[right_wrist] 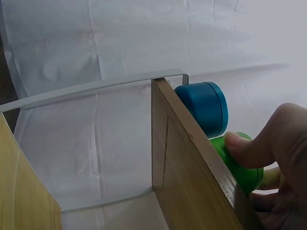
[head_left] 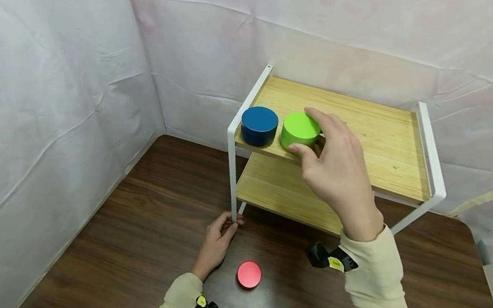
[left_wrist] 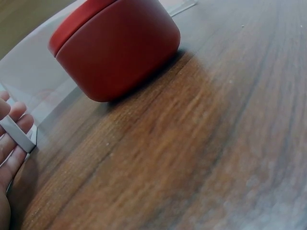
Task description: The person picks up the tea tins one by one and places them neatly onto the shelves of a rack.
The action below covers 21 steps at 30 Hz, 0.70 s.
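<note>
Green container in the right hand's grasp

The right hand grasps the green container between thumb and fingers, right of the head view's centre. This container is at the front edge of the upper board, just beside the blue container. In the lower middle, the left hand grips the white leg; the red container stands near, on the bench.
</note>
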### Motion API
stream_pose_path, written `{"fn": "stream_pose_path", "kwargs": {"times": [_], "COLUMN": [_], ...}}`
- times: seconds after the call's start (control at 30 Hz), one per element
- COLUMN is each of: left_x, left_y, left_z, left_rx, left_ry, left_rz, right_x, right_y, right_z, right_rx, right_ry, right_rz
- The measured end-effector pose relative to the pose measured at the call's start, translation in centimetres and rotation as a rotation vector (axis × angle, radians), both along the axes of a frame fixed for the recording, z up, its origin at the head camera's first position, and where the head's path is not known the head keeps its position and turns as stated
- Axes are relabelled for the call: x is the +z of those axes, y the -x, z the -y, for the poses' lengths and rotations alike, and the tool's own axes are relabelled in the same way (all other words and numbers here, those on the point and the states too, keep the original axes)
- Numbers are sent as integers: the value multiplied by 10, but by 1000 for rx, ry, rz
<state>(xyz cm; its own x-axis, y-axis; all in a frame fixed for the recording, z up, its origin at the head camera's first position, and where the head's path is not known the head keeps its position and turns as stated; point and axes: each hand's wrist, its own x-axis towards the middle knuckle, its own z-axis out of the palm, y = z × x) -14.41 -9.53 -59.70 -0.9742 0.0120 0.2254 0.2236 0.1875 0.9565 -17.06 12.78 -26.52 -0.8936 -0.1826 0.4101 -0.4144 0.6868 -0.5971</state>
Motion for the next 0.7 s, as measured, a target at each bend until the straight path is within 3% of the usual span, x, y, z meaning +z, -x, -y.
{"fn": "stream_pose_path", "kwargs": {"times": [0.4,0.7], "left_x": [1,-1], "left_y": [1,1], "left_z": [-3,-4], "left_rx": [-3,0], "left_ry": [-11,-5], "left_rz": [0,-3], "right_x": [-1,-7], "right_y": [-2,-5], "right_z": [-3,-6], "right_rx": [-15,-49], "right_ry": [48,135], "right_rz": [-35,-130]}}
